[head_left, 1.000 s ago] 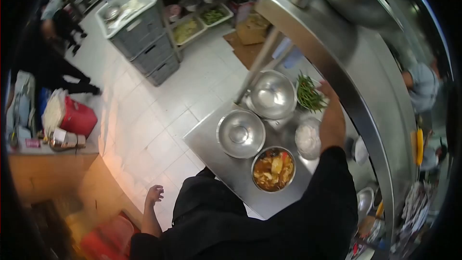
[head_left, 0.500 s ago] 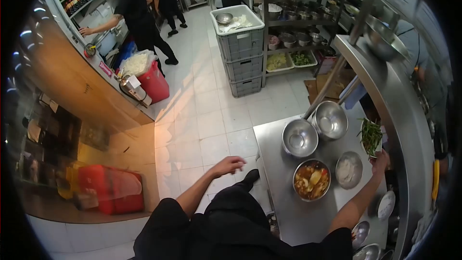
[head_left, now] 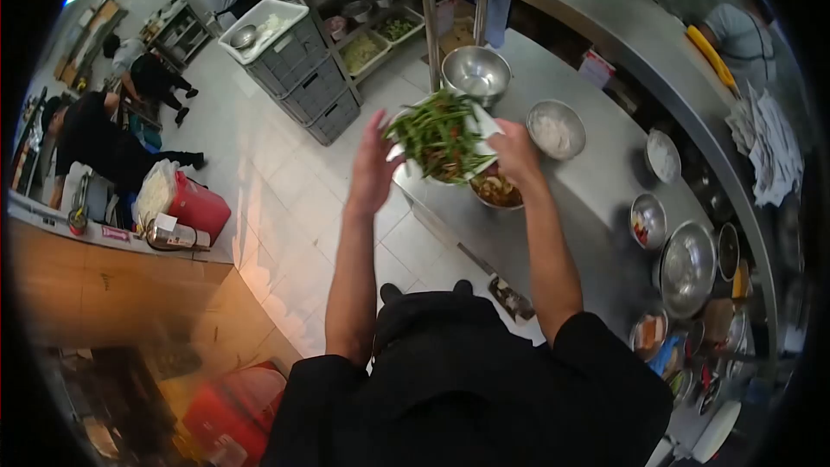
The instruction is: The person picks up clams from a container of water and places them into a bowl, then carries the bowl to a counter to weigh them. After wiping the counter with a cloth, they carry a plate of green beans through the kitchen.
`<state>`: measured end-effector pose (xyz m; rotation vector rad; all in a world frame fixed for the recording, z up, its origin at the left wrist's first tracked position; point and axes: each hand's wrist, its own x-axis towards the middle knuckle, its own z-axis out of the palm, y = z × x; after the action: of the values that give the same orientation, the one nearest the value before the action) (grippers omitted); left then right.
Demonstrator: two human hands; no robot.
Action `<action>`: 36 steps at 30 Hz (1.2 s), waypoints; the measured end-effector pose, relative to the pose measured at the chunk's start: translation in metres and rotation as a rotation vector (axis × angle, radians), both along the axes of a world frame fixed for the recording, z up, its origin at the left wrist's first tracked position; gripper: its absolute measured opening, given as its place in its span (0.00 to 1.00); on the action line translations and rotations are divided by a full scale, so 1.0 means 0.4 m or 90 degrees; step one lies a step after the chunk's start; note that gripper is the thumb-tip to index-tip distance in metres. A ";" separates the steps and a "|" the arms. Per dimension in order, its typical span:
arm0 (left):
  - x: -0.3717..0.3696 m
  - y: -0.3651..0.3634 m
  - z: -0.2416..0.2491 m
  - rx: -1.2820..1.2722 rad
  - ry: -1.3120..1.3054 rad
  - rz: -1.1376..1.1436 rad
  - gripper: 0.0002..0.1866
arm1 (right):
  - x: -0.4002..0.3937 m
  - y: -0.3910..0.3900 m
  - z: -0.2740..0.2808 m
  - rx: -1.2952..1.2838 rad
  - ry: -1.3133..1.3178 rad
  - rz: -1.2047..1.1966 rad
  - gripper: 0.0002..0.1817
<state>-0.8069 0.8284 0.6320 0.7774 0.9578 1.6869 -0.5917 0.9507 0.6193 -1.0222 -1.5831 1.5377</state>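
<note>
A white tray heaped with green stalks (head_left: pixel 439 137) is held up over the near edge of the steel counter (head_left: pixel 596 186). My right hand (head_left: pixel 516 151) grips its right side. My left hand (head_left: pixel 373 163) is at its left edge with the fingers straight and apart; I cannot tell whether it touches the tray. Under the tray a steel bowl of orange stew (head_left: pixel 500 193) shows only in part. Farther along the counter stand a bowl of white food (head_left: pixel 555 130) and an empty steel bowl (head_left: pixel 475 73).
More steel bowls (head_left: pixel 687 268) crowd the counter at the right, below a curved steel shelf (head_left: pixel 640 30) with white cloths (head_left: pixel 769 147). Stacked grey crates (head_left: pixel 303 82) and a red bin (head_left: pixel 201 207) stand on the tiled floor. Other people work at the far left.
My right hand has lifted the tray of greens off the counter's far side and brought it toward me. My left hand has risen from my side to the tray's left edge. The camera has turned.
</note>
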 end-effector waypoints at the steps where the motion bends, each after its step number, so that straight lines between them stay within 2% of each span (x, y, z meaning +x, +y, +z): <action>1: -0.055 -0.029 -0.009 0.001 -0.028 -0.037 0.37 | -0.045 -0.040 0.021 -0.010 -0.006 0.016 0.14; 3: -0.149 -0.101 -0.018 -0.038 -0.027 -0.045 0.37 | -0.138 -0.073 -0.071 -0.042 -0.016 0.008 0.14; 4: -0.183 -0.125 -0.030 -0.038 -0.029 -0.030 0.37 | -0.196 -0.122 -0.070 -0.008 0.020 0.035 0.14; 5: -0.223 -0.159 -0.048 -0.056 -0.022 -0.019 0.37 | -0.255 -0.144 -0.111 -0.043 0.033 0.084 0.15; 7: -0.291 -0.243 -0.059 -0.108 -0.032 0.015 0.35 | -0.341 -0.207 -0.090 -0.091 -0.033 0.121 0.17; 11: -0.401 -0.370 -0.077 -0.138 -0.007 0.146 0.35 | -0.507 -0.307 -0.098 -0.063 -0.037 0.163 0.16; 14: -0.476 -0.430 -0.102 -0.245 0.318 0.183 0.37 | -0.602 -0.328 -0.156 -0.055 -0.059 0.242 0.16; 17: -0.587 -0.475 -0.118 -0.294 0.346 0.145 0.34 | -0.682 -0.344 -0.161 -0.017 -0.062 0.296 0.16; 18: -0.637 -0.481 -0.126 -0.309 0.405 0.128 0.36 | -0.710 -0.340 -0.177 -0.024 -0.062 0.317 0.17; 19: -0.675 -0.477 -0.107 -0.312 0.400 0.134 0.36 | -0.736 -0.334 -0.182 -0.025 -0.065 0.324 0.17; 21: -0.747 -0.462 -0.071 -0.300 0.348 -0.103 0.32 | -0.781 -0.325 -0.192 -0.061 -0.070 0.407 0.17; 23: -0.834 -0.420 -0.120 -0.358 0.336 -0.129 0.33 | -0.835 -0.326 -0.171 -0.079 -0.080 0.432 0.17; 25: -0.881 -0.371 -0.115 -0.263 0.366 -0.264 0.35 | -0.885 -0.311 -0.154 -0.105 -0.113 0.520 0.17; 26: -0.913 -0.351 -0.110 -0.254 0.307 -0.319 0.33 | -0.914 -0.302 -0.153 -0.103 -0.126 0.547 0.16; 29: -0.972 -0.302 -0.056 -0.223 0.352 -0.338 0.29 | -1.002 -0.264 -0.152 -0.088 -0.116 0.586 0.16; 30: -1.009 -0.290 -0.060 -0.177 0.287 -0.318 0.23 | -1.041 -0.248 -0.159 -0.081 -0.115 0.590 0.16; 31: -1.044 -0.276 -0.061 -0.182 0.289 -0.318 0.23 | -1.077 -0.230 -0.165 -0.083 -0.110 0.590 0.16; 33: -1.114 -0.249 -0.040 -0.114 0.459 -0.234 0.21 | -1.166 -0.197 -0.165 0.042 -0.036 0.576 0.14; 35: -1.149 -0.218 0.023 -0.109 0.469 -0.211 0.19 | -1.247 -0.157 -0.153 0.036 -0.048 0.587 0.14; 36: -1.179 -0.204 0.049 -0.085 0.553 -0.180 0.18 | -1.303 -0.136 -0.142 0.034 -0.069 0.595 0.14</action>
<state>-1.2786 0.7469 0.6515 1.5244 1.4338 1.0025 -1.1127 0.8961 0.5626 -0.3051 -2.3399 2.0108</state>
